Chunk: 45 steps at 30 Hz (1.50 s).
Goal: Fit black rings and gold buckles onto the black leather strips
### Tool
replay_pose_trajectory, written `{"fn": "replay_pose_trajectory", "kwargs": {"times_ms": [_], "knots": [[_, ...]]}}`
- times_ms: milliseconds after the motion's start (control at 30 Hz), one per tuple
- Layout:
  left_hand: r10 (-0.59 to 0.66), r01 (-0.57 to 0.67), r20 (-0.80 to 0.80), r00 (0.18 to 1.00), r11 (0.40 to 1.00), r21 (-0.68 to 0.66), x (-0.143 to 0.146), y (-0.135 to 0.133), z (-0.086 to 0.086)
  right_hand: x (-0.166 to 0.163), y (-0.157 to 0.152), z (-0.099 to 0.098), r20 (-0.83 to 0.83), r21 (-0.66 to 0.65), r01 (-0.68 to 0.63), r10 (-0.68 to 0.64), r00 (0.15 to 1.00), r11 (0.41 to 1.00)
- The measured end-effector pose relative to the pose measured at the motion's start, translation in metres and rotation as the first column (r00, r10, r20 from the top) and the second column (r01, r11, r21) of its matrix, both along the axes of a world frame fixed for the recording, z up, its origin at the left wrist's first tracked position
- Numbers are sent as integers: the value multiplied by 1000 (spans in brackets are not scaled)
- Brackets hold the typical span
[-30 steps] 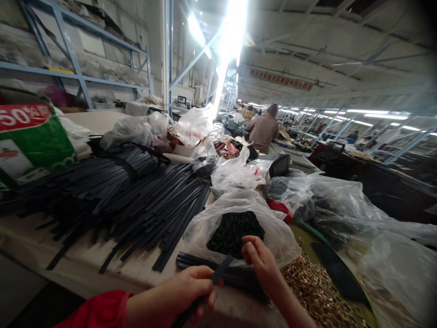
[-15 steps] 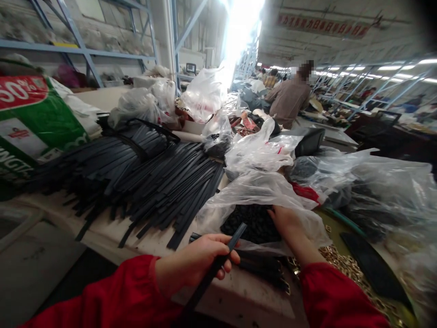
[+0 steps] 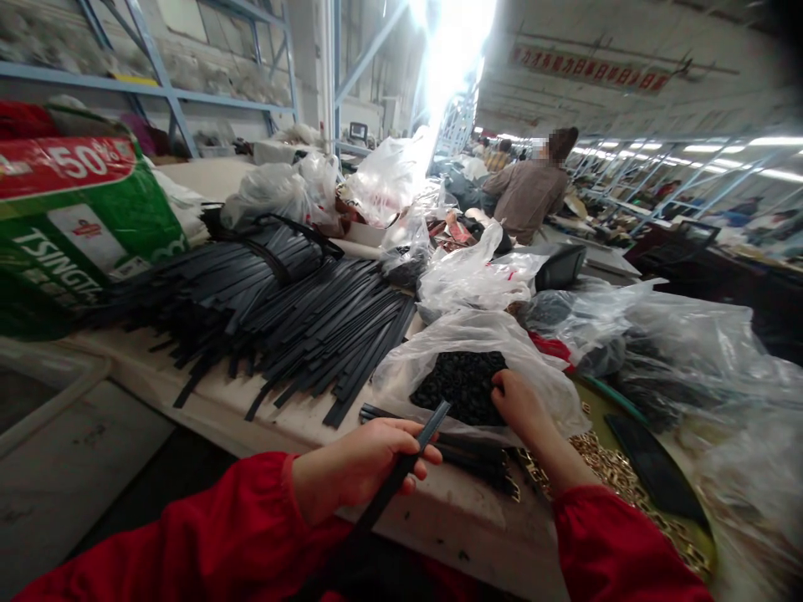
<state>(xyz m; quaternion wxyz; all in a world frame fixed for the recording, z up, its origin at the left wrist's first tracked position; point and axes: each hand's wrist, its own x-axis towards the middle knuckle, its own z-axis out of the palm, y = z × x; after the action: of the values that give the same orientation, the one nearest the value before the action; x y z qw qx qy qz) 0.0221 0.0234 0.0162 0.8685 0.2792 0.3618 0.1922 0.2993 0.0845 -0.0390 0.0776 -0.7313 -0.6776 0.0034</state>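
My left hand (image 3: 370,460) is closed around a thin black strap (image 3: 411,464) that points up and right toward a clear plastic bag (image 3: 552,393). That bag holds a heap of small black parts (image 3: 461,380). My right hand (image 3: 520,405) reaches into the bag's mouth at the heap's right edge, with its fingers curled; what they hold is hidden. A few more black straps (image 3: 464,456) lie on the table (image 3: 294,422) just below the bag. Both my sleeves are red.
A big pile of black straps (image 3: 294,313) covers the table's left. A green and red sack (image 3: 81,221) stands far left. Gold metal pieces (image 3: 618,481) fill a tray on the right. Several plastic bags (image 3: 665,343) crowd the back. A person (image 3: 527,192) sits farther away.
My right hand went from beside the strap's tip into the bag of black parts. My left hand kept the strap. The view dropped and shifted, showing more of my sleeves.
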Motion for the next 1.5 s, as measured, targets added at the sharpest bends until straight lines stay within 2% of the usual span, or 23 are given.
{"fn": "replay_pose_trajectory", "kwargs": {"times_ms": [167, 233, 300, 400, 567, 600, 633, 667, 733, 767, 800, 833, 900, 1000, 1100, 1233, 1333, 1400, 1433, 1500], "knots": [[20, -22, -18, 1000, 994, -108, 2, -2, -4, -2, -11, -2, -125, 34, -35, 39, 991, 999], [40, -45, -64, 997, 996, -79, 2, 0, -9, 1, -13, -4, -183, 52, -22, 31, 983, 998], [51, -51, -97, 994, 999, 5, 2, 3, -14, 5, -13, -6, -253, 68, 9, 9, 967, 998], [13, -3, -111, 994, 995, 97, 2, 7, -20, 7, -13, -9, -365, 60, 53, -27, 931, 997], [-77, 81, -70, 995, 995, 52, 9, 16, -24, -10, -16, -5, -534, 9, 60, -46, 844, 998], [-84, 87, -62, 995, 995, 45, 11, 18, -23, -16, -18, -3, -613, -13, 75, -67, 787, 997], [-86, 88, -56, 995, 995, 44, 12, 19, -22, -22, -21, -1, -717, -52, 101, -108, 689, 994], [-85, 88, -54, 995, 995, 49, 14, 21, -21, -28, -24, 2, -827, -107, 133, -162, 538, 985], [-80, 84, -55, 995, 993, 78, 16, 25, -17, -40, -33, 7, -954, -250, 169, -272, 126, 953], [-82, 87, -58, 995, 991, 99, 16, 27, -15, -46, -37, 9, -950, -314, 163, -307, -63, 935], [-88, 95, -64, 994, 988, 120, 17, 28, -13, -52, -42, 12, -920, -362, 148, -328, -214, 920], [-96, 105, -70, 993, 985, 140, 17, 29, -12, -58, -47, 14, -883, -398, 132, -340, -323, 908], [-115, 126, -76, 990, 978, 163, 18, 29, -12, -67, -55, 18, -821, -449, 106, -363, -440, 887], [-153, 165, -83, 985, 972, 166, 18, 27, -12, -77, -65, 23, -776, -480, 67, -387, -499, 875], [-178, 201, -140, 974, 964, 174, 17, 23, -11, -81, -72, 24, -776, -471, 40, -392, -495, 881], [-197, 246, -229, 953, 947, 208, 14, 15, -10, -84, -79, 22, -830, -447, 72, -384, -405, 892], [-205, 289, -284, 937, 911, 294, 12, 10, -14, -89, -85, 18, -877, -401, 82, -357, -320, 912], [-178, 328, -357, 917, 845, 422, 10, 7, -18, -93, -90, 15, -888, -383, 56, -351, -297, 922], [-143, 353, -408, 902, 789, 503, 10, 7, -19, -96, -92, 15, -887, -377, 31, -351, -299, 926], [-11, 407, -518, 855, 634, 658, 9, 5, -19, -102, -96, 15, -869, -379, -9, -359, -340, 926]]}}
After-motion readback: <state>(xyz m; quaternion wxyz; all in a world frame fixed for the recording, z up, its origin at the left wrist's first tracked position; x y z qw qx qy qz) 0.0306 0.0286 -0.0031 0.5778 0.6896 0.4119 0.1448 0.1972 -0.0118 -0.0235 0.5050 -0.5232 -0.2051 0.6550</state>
